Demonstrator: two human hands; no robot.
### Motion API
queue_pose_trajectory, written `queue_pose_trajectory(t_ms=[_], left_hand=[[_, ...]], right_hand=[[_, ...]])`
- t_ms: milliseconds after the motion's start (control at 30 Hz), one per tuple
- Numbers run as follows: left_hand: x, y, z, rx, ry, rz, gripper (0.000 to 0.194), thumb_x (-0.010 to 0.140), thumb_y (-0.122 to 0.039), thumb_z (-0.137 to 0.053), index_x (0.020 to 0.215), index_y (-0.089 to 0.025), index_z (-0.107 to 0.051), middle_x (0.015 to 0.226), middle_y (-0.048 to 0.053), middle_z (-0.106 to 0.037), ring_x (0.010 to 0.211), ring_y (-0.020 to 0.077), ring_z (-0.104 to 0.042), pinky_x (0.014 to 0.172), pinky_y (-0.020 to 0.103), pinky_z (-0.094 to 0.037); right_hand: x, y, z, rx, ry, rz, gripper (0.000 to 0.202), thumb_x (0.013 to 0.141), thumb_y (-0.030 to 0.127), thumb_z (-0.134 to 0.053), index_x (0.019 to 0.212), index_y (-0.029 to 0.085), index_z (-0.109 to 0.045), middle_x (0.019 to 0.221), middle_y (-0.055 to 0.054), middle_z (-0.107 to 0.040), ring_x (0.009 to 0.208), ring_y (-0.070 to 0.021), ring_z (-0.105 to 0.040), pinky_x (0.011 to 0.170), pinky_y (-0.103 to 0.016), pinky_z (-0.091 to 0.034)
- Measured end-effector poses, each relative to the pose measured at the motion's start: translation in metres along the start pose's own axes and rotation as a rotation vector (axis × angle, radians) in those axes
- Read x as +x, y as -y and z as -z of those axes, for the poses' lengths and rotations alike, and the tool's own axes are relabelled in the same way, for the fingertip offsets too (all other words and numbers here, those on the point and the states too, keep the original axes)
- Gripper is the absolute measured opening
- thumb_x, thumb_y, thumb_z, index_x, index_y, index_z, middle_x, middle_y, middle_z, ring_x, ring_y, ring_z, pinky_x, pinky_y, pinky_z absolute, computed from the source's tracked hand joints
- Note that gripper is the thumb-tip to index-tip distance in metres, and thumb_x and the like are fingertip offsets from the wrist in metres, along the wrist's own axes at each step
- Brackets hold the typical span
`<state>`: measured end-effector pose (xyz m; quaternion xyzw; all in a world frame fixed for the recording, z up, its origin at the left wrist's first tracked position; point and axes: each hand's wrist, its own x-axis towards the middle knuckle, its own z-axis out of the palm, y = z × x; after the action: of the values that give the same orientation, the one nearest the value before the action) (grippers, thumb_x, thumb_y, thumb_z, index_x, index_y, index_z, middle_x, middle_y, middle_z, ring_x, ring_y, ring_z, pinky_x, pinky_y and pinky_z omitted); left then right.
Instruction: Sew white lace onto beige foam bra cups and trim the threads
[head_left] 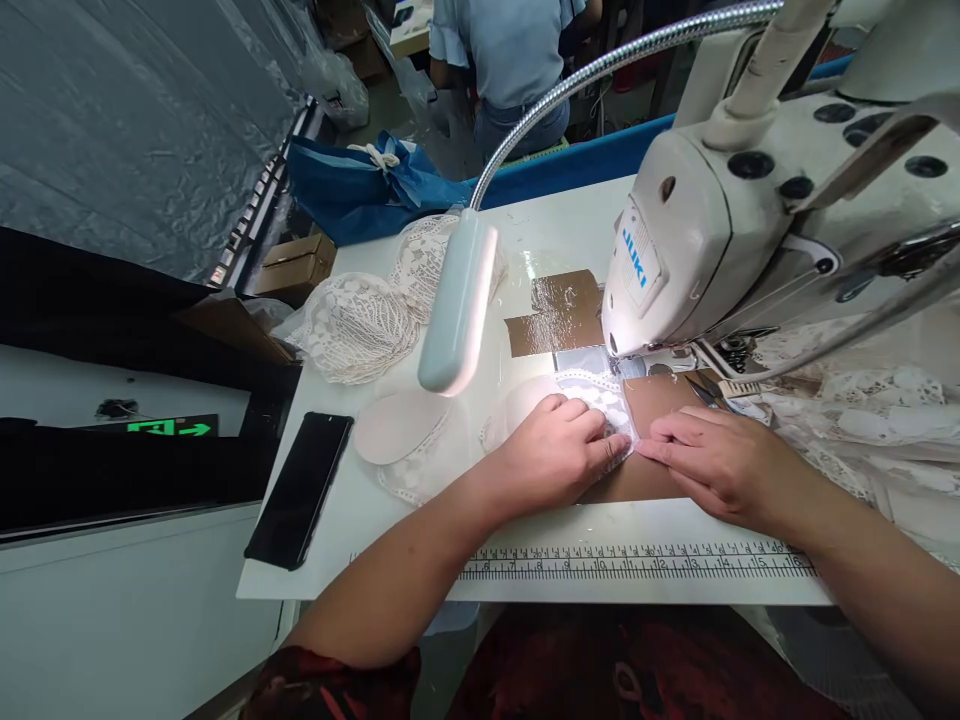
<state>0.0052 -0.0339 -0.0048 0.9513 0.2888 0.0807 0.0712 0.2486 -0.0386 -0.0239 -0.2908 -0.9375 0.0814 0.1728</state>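
A white lace piece lies under the head of a white sewing machine, partly covered by my fingers. My left hand is curled over it, thumb and fingers pressed on the lace. Opposite, my right hand pinches the lace edge between thumb and forefinger, close to my left thumb. Both hands rest above a brown sheet fixed on the table. A pale moulded bra cup shows just left of my left hand. The needle area is small and partly hidden.
Lace cups are stacked at the back left, near a loose cup and a black phone. A lamp hangs over the table. Scissors and heaped lace lie right. Another person sits beyond.
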Motion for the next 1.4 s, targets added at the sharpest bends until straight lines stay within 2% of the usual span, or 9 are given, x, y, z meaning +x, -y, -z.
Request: queue_pose_trajectory(t_ms=[367,500,567,667,800,900,1067,1233,1400], left_hand=[[0.0,-0.002,-0.002,0.02,-0.005,-0.017,0.032,0.101,-0.025,-0.04,0.118,-0.017,-0.066,0.082,0.006,-0.06,0.076,0.0174,-0.05,0.076,0.036,-0.038],[0.001,-0.001,-0.001,-0.003,-0.014,-0.006,0.032,0.101,-0.025,-0.041,0.117,-0.018,-0.067,0.085,0.008,-0.062,0.08,0.019,-0.052,0.08,0.037,-0.04],[0.0,-0.001,-0.001,-0.02,-0.035,-0.009,0.032,0.1,-0.025,-0.041,0.117,-0.018,-0.067,0.096,0.011,-0.065,0.091,0.0219,-0.054,0.084,0.039,-0.042],[0.0,-0.002,0.001,-0.05,-0.053,-0.007,0.033,0.101,-0.026,-0.039,0.117,-0.017,-0.066,0.124,0.013,-0.062,0.105,0.0238,-0.055,0.088,0.039,-0.045],[0.003,-0.001,0.0,-0.04,-0.047,0.073,0.038,0.1,-0.028,-0.037,0.127,-0.012,-0.059,0.142,0.015,-0.053,0.095,0.0224,-0.059,0.081,0.038,-0.05],[0.007,0.001,-0.005,0.014,-0.051,0.097,0.04,0.1,-0.026,-0.037,0.129,-0.007,-0.057,0.139,0.016,-0.056,0.089,0.0225,-0.06,0.076,0.038,-0.052],[0.009,0.003,-0.012,0.108,-0.049,0.059,0.038,0.097,-0.019,-0.038,0.124,-0.003,-0.061,0.133,0.017,-0.061,0.082,0.0216,-0.061,0.072,0.038,-0.053],[0.009,0.005,-0.01,0.1,-0.044,0.064,0.04,0.092,-0.017,-0.044,0.125,-0.002,-0.06,0.134,0.019,-0.06,0.082,0.0223,-0.061,0.071,0.038,-0.053],[0.013,0.016,-0.005,0.069,0.005,0.055,0.049,0.085,-0.016,-0.049,0.131,-0.003,-0.057,0.138,0.017,-0.057,0.089,0.0242,-0.06,0.078,0.039,-0.053]], right_hand=[[0.001,-0.001,0.004,0.071,-0.052,-0.05,0.029,0.088,0.007,-0.044,0.09,0.021,-0.069,0.082,-0.004,-0.066,0.074,-0.0166,-0.058,0.065,-0.03,-0.04],[0.001,-0.001,0.003,0.086,-0.066,-0.07,0.029,0.09,0.008,-0.043,0.097,0.02,-0.069,0.085,-0.004,-0.066,0.076,-0.0164,-0.057,0.068,-0.029,-0.042],[0.002,0.001,0.001,0.053,-0.043,-0.061,0.031,0.09,0.007,-0.042,0.101,0.019,-0.068,0.086,-0.005,-0.065,0.076,-0.0175,-0.055,0.068,-0.03,-0.042],[0.003,0.004,-0.002,-0.012,-0.028,-0.031,0.032,0.089,0.005,-0.042,0.104,0.017,-0.068,0.085,-0.006,-0.063,0.076,-0.0183,-0.051,0.068,-0.03,-0.04],[0.003,0.005,-0.004,-0.031,-0.046,-0.022,0.029,0.089,0.005,-0.044,0.101,0.016,-0.068,0.083,-0.006,-0.063,0.077,-0.0189,-0.05,0.07,-0.03,-0.039],[0.002,0.005,-0.004,-0.031,-0.037,-0.028,0.03,0.087,0.004,-0.044,0.098,0.017,-0.068,0.085,-0.007,-0.063,0.079,-0.0193,-0.051,0.07,-0.03,-0.038],[0.002,0.005,-0.005,-0.016,-0.049,-0.026,0.03,0.084,0.001,-0.046,0.097,0.016,-0.068,0.087,-0.007,-0.064,0.077,-0.019,-0.049,0.069,-0.03,-0.038],[0.004,0.005,-0.006,-0.01,-0.072,-0.029,0.029,0.086,0.003,-0.045,0.098,0.014,-0.069,0.086,-0.007,-0.064,0.078,-0.0199,-0.049,0.067,-0.031,-0.037],[0.007,0.003,-0.01,-0.018,-0.111,-0.059,0.03,0.088,0.004,-0.043,0.095,0.014,-0.07,0.081,-0.007,-0.061,0.076,-0.02,-0.047,0.067,-0.031,-0.036]])
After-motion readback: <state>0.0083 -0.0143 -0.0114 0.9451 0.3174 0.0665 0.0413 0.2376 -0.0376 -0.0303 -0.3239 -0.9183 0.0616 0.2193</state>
